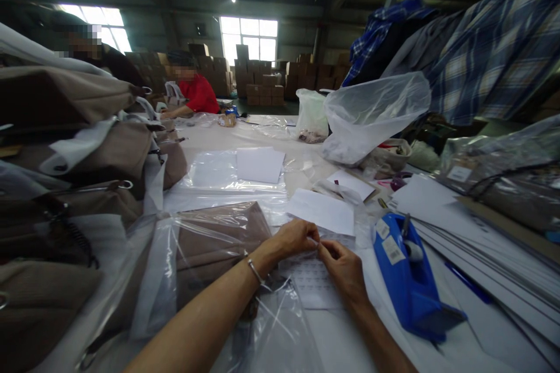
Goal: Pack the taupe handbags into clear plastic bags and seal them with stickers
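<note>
My left hand [294, 240], with a bracelet at its wrist, is closed in a pinch. Its fingertips meet those of my right hand [345, 271], which is pinched too. Whatever they hold is too small to make out. Beneath the hands lies a white sheet with rows of small print [312, 284]. A taupe bag [214, 239] in a clear plastic bag [153, 280] rests flat beside my left forearm. White paper [324, 210] sits just beyond the fingers. To the right of my right hand stands a blue tape dispenser [405, 280].
Taupe bags [105, 151] are piled high on the left. Clear plastic sleeves [210, 172] and white cards [260, 164] lie ahead. A translucent plastic bag [371, 116], stacked paper sheets [485, 268] and a blue pen [468, 282] are on the right. A person in red [199, 93] sits across the table.
</note>
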The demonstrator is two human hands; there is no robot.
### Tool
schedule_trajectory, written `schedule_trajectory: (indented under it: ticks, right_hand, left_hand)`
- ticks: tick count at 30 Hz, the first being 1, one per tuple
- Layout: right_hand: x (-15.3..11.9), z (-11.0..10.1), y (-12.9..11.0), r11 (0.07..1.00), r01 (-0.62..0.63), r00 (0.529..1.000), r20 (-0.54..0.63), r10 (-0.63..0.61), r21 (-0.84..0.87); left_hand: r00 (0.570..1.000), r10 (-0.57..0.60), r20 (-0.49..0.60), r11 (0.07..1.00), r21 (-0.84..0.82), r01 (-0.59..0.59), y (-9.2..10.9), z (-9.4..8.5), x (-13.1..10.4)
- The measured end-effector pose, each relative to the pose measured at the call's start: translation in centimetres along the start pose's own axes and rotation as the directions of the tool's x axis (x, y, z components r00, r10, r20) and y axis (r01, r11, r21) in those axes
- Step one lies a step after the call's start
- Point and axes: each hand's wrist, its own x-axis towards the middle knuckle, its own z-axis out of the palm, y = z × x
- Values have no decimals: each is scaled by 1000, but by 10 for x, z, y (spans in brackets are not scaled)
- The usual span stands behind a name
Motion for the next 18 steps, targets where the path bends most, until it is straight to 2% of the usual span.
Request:
schedule_trajectory:
  ticks: [18]
  right_hand:
    - [4,-1,10,993,-72,995,70,66,98]
  left_hand:
    - [999,-5,34,998,-66,7,-2,-2,1]
